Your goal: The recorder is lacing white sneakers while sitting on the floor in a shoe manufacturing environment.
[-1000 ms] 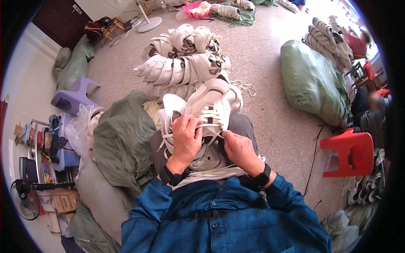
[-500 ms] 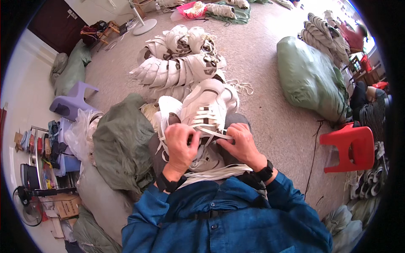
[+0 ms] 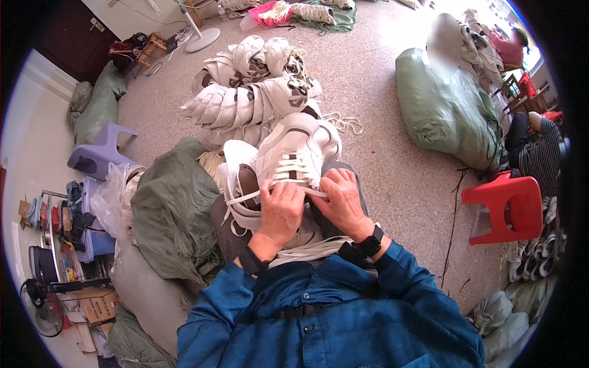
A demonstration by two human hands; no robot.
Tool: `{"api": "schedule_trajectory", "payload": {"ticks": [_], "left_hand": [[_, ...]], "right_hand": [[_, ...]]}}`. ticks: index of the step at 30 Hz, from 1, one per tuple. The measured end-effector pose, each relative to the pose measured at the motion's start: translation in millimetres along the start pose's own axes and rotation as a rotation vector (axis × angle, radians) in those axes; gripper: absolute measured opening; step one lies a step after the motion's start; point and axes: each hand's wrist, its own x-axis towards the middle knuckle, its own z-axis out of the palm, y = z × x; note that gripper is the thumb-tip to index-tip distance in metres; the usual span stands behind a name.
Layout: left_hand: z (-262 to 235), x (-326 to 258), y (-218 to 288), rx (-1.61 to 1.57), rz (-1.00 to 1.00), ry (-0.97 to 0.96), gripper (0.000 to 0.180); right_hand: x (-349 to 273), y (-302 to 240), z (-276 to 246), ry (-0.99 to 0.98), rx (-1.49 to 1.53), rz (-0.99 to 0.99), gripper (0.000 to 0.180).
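Observation:
A white shoe upper (image 3: pixel 288 146) rests on my lap, toe pointing away, with flat white shoelace (image 3: pixel 293 168) threaded in rows across its front. My left hand (image 3: pixel 281 213) is closed at the lower end of the lacing, fingertips pinching the lace. A short taut stretch of lace runs from there to my right hand (image 3: pixel 341 202), which grips it between thumb and fingers at the upper's right edge. Another strand loops out left of my left hand. A second white upper (image 3: pixel 240 161) leans against the left side. More loose laces (image 3: pixel 313 251) lie across my lap.
Stacked white uppers (image 3: pixel 245 101) lie on the floor ahead. At left are a dark green sack (image 3: pixel 175 208) and a purple stool (image 3: pixel 101 150); at right, a large green sack (image 3: pixel 438 113) and a red stool (image 3: pixel 504 207). Another person's striped sleeve (image 3: pixel 540 156) shows at far right.
My left hand has moved right, in against the lacing and closer to my right hand. The lace between the hands is shorter. My right hand has shifted slightly left and up.

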Motion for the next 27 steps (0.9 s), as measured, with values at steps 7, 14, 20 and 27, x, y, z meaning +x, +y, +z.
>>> {"api": "schedule_trajectory", "payload": {"ticks": [7, 14, 20, 27], "left_hand": [[-60.5, -38.6, -20.9, 0.008, -0.020, -0.314, 0.009], [-36.3, 8.0, -23.2, 0.031, -0.035, 0.020, 0.024], [-32.6, 11.3, -29.8, 0.013, 0.010, 0.036, 0.023], [-69.6, 1.2, -17.3, -0.205, 0.043, 0.088, 0.030]], "right_hand": [[0.2, 0.6, 2.4, 0.076, 0.052, -0.002, 0.020], [-3.0, -6.2, -4.8, 0.034, 0.103, 0.007, 0.027], [-9.2, -20.2, -12.7, 0.096, 0.195, 0.055, 0.039], [32.1, -37.0, 7.8, 0.017, 0.112, -0.205, 0.033]]}}
